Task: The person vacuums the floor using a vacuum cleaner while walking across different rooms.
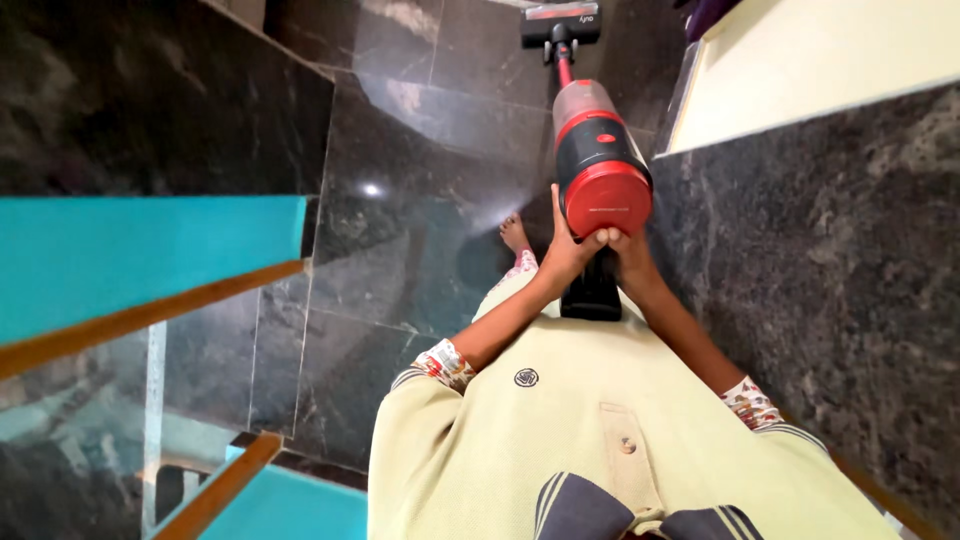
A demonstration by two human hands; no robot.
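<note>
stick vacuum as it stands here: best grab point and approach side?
Grip the black handle just behind the red motor body of the stick vacuum, coming from the rear, the person's side. The body is too bulky to wrap and the wand slopes away to the floor head. Both left hand and right hand hold there.

I am seeing a cordless stick vacuum cleaner (600, 165) that is standing almost upright and leaning away from me. Its round body is showing a red end cap, a black band and a clear dust cup. Its thin red tube is running down to the black floor head (560, 22), which is resting on the dark polished stone floor (420, 220).
</note>
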